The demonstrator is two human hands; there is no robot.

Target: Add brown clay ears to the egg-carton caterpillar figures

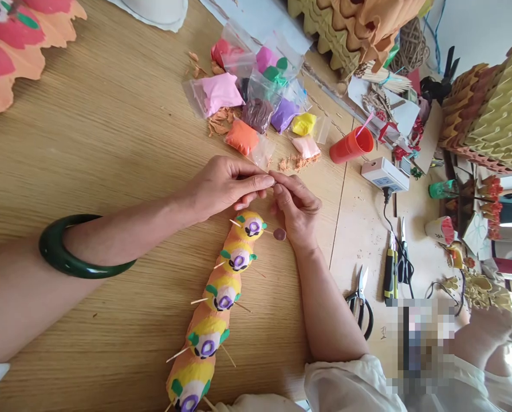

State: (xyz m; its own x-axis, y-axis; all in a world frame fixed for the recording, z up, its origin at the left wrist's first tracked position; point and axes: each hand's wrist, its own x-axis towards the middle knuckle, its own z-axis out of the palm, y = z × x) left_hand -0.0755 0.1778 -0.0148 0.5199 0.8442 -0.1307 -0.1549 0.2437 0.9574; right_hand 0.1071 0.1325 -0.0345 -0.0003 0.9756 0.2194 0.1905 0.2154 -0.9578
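Note:
My left hand [234,186], with a dark green bangle [62,252] on its wrist, has thumb and fingers pinched together. My right hand [296,209] is pinched closed too, its fingertips meeting those of the left. Anything between them is too small or hidden to make out. Just below lies a strip of egg carton [221,292] with several yellow painted bumps, each bearing green leaf shapes, a purple ring and toothpicks poking out at both sides. Under my right hand a flat brown disc [279,233] appears at the end of a toothpick by the top bump.
Bags of coloured clay [243,137] lie beyond my hands, near a red cup [351,145] and a white power strip [385,174]. Scissors [360,297] and a utility knife [390,269] lie to the right. Stacked egg trays [492,109] stand behind. Another person [475,349] sits at lower right.

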